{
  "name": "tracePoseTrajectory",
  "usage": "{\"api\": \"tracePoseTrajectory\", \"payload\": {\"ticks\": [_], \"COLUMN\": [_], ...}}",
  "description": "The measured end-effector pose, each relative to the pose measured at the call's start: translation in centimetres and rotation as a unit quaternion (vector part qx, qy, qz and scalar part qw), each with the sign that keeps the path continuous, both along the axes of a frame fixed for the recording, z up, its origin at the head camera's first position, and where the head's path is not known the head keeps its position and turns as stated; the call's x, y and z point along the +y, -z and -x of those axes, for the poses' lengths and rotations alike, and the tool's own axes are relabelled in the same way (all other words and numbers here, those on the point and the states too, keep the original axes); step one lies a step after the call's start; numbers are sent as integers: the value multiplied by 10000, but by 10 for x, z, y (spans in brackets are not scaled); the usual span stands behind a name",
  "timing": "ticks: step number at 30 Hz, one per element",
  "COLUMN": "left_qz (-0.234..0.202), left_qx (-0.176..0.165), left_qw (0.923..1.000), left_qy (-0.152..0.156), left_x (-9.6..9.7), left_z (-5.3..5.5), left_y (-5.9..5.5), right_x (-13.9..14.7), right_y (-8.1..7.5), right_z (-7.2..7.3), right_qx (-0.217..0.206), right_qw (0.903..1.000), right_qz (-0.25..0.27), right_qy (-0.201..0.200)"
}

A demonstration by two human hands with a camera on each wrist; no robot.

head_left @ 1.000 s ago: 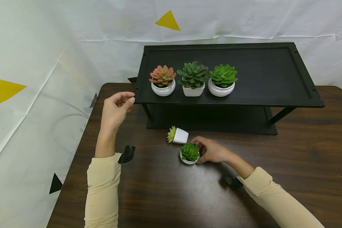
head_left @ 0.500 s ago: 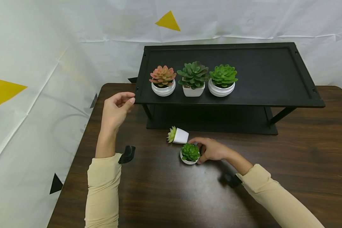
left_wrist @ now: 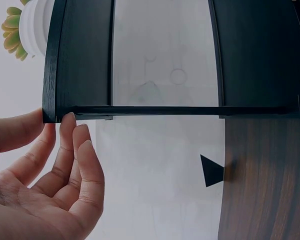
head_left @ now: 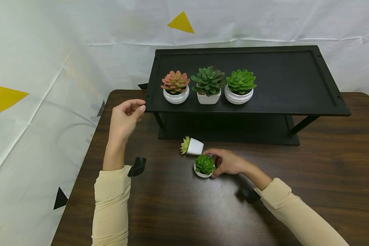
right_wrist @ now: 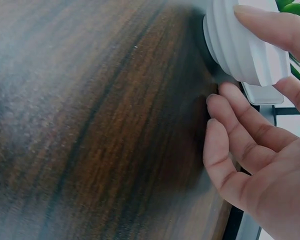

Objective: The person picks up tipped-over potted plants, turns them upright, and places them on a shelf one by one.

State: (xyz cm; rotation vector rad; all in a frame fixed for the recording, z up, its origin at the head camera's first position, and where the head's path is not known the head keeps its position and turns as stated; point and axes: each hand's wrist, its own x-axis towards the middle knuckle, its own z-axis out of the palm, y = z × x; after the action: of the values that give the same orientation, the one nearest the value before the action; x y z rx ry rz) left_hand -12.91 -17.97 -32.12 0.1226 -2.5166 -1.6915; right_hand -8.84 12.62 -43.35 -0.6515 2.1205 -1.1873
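Observation:
My right hand (head_left: 230,162) grips a small potted succulent (head_left: 204,165) on the table, with thumb and index finger on either side of its white ribbed pot (right_wrist: 245,42). The other fingers of that hand curl beside the pot, close over the wood. My left hand (head_left: 124,118) pinches the front left corner of the black two-tier shelf (head_left: 289,78), thumb and fingertips at the board's edge. Just behind the gripped plant, a yellow-green succulent in a white pot (head_left: 195,147) lies on its side.
On the top board stand a reddish succulent (head_left: 176,87), a dark green one in a square pot (head_left: 209,85) and a bright green one (head_left: 240,87). The shelf's lower board (head_left: 227,128) lies beneath. White sheeting (head_left: 126,27) hangs behind the brown table (head_left: 178,212).
My right hand has edged slightly left, its index finger now farther round the pot. The left hand, the shelf and the other plants stay where they were.

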Motion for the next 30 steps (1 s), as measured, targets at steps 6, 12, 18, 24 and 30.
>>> {"api": "tracePoseTrajectory", "payload": {"ticks": [6, 12, 18, 24, 30], "left_qz": [7, -29, -34, -32, -60], "left_qx": [21, 29, 10, -18, -50], "left_qw": [10000, 10000, 10000, 10000, 10000], "left_qy": [14, 16, 13, 25, 20], "left_x": [0, 0, -1, 0, 0], "left_z": [0, 0, 1, 0, 1], "left_y": [0, 1, 1, 0, 0], "right_x": [1, 5, 7, 11, 15], "right_y": [0, 2, 2, 0, -1], "right_z": [-3, -6, -10, -13, -18], "right_qx": [304, 382, 424, 485, 562], "right_qw": [9995, 9989, 9976, 9953, 9914], "right_qz": [-82, -78, -111, -225, -376], "right_qy": [101, 260, 545, 806, 1124]}}
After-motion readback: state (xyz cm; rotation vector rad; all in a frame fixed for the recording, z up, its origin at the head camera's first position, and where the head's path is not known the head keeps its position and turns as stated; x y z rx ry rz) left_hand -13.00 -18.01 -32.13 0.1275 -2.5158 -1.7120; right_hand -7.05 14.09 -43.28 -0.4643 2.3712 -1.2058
